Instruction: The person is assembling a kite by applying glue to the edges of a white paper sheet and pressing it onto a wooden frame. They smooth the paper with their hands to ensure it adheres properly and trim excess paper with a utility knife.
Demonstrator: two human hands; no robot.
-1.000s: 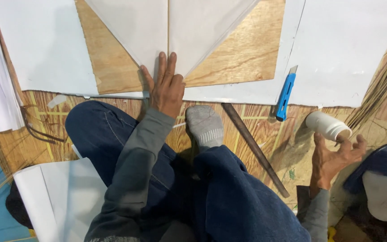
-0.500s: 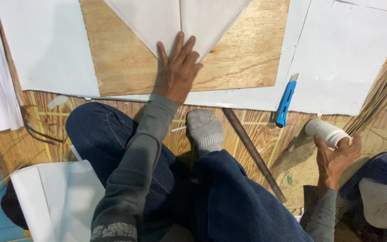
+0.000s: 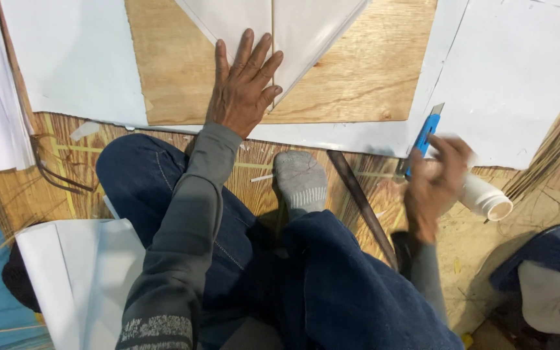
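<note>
on the white paper [image 3: 254, 26] the left hand [image 3: 241, 91] lies flat, fingers [image 3: 264, 55] spread.

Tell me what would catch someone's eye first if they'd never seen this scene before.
Probably the left hand, pressed flat with fingers spread on a white paper triangle lying on a plywood board at top centre. Next, the blurred right hand at right, beside a blue utility knife and a white tube-shaped container. Between them, a grey-socked foot sticks out from blue jeans.
</note>
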